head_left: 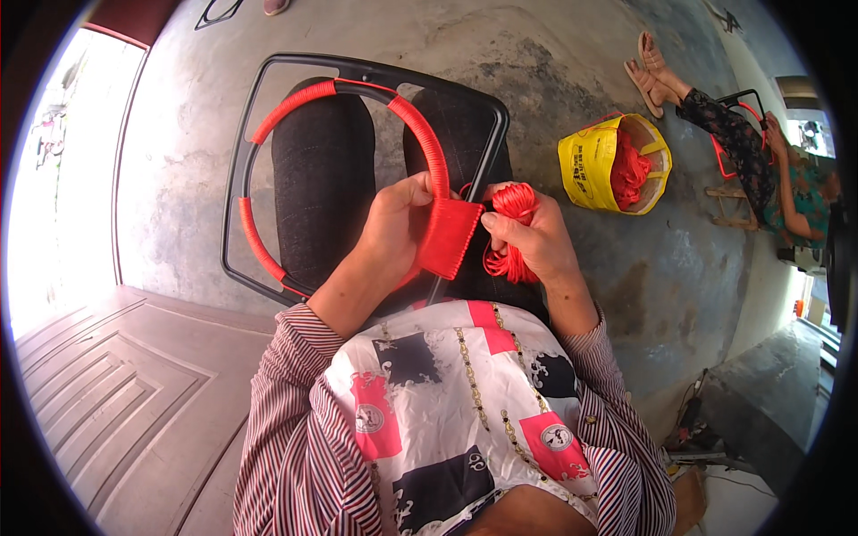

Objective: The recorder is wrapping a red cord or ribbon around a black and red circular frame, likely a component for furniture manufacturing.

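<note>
Across my lap lies a black metal frame (490,147) with rounded corners and a ring (427,134) inside it. Red cord is wound tightly round several stretches of the ring, with bare black parts between. On its right side, red cord forms a flat, closely wrapped panel (454,237) between ring and frame. My left hand (393,223) is closed on the ring at the panel's left edge; some fingers are hidden behind it. Just right of the frame, my right hand (543,239) grips a looped bundle of red cord (515,202).
On the concrete floor to the right stands a yellow bag (587,170) holding more red cord (631,170). Beyond it another person (791,192) sits with a similar red and black frame, near a wooden stool (728,207). A grey panelled surface (134,384) lies at lower left.
</note>
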`<state>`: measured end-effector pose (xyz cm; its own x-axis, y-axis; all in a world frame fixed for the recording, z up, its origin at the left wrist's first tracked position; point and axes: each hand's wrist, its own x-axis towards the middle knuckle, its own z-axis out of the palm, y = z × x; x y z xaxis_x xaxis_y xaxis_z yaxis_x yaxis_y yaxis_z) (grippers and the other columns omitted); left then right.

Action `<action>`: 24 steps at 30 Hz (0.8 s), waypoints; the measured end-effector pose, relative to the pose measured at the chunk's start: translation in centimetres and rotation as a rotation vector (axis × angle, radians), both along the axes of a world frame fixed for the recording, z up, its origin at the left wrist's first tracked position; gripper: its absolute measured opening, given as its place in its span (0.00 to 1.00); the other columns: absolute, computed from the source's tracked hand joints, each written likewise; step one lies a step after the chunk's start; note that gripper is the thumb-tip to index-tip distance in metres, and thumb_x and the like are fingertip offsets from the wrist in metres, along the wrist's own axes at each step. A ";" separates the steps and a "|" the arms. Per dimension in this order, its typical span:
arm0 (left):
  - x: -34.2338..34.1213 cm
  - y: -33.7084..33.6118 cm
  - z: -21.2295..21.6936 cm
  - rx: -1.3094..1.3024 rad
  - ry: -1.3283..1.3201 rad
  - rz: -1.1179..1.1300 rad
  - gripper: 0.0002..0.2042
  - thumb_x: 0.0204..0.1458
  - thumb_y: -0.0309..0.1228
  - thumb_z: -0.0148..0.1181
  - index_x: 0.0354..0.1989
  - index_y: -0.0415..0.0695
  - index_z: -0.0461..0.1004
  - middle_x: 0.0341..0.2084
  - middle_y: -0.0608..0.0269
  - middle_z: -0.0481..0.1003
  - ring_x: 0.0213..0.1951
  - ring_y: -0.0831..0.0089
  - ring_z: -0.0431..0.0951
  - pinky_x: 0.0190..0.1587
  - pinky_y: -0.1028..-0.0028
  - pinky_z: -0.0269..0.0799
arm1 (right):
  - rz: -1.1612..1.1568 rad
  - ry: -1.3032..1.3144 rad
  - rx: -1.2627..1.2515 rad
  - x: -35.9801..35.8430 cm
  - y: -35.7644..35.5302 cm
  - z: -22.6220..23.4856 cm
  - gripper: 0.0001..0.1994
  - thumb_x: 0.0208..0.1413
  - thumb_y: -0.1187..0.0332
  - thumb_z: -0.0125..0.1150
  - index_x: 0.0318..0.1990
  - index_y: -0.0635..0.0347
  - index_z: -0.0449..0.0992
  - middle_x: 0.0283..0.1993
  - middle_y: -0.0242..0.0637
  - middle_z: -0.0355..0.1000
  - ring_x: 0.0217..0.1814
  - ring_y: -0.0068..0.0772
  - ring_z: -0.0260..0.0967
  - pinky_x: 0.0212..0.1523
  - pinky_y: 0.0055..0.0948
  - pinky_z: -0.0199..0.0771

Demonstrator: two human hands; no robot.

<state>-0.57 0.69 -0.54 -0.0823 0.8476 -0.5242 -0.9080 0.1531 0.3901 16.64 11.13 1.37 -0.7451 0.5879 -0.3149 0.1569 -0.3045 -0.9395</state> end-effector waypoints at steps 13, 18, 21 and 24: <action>0.5 -0.1 0.5 0.011 0.001 -0.004 0.12 0.46 0.26 0.43 0.36 0.38 0.70 0.37 0.55 0.74 0.40 0.64 0.75 0.49 0.66 0.72 | 0.028 -0.064 0.029 -1.1 -0.2 -0.1 0.10 0.53 0.68 0.69 0.38 0.64 0.77 0.23 0.26 0.70 0.22 0.13 0.65 0.24 0.17 0.65; 0.4 -0.2 0.4 0.053 -0.066 -0.015 0.10 0.48 0.26 0.43 0.36 0.39 0.70 0.40 0.55 0.73 0.42 0.64 0.74 0.52 0.65 0.69 | 0.011 -0.041 0.001 -0.9 -0.2 -0.2 0.10 0.53 0.68 0.69 0.38 0.63 0.77 0.24 0.26 0.70 0.22 0.13 0.65 0.23 0.17 0.65; 0.4 -0.4 0.3 0.057 -0.057 -0.007 0.10 0.48 0.25 0.43 0.36 0.39 0.70 0.41 0.54 0.73 0.43 0.64 0.74 0.52 0.65 0.69 | 0.019 -0.026 0.006 -0.9 -0.2 -0.4 0.10 0.53 0.68 0.69 0.38 0.63 0.77 0.24 0.27 0.70 0.22 0.14 0.65 0.23 0.17 0.65; 0.6 -0.3 0.3 0.051 -0.073 0.002 0.10 0.48 0.25 0.43 0.37 0.39 0.70 0.41 0.54 0.73 0.43 0.64 0.74 0.52 0.65 0.69 | 0.010 -0.027 0.015 -0.8 -0.2 -0.4 0.09 0.53 0.69 0.69 0.37 0.63 0.76 0.24 0.27 0.70 0.22 0.14 0.65 0.23 0.17 0.66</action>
<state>0.02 0.35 -0.20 -0.0472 0.8731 -0.4852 -0.9344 0.1331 0.3304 15.83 10.97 0.96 -0.7423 0.5853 -0.3263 0.1853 -0.2887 -0.9393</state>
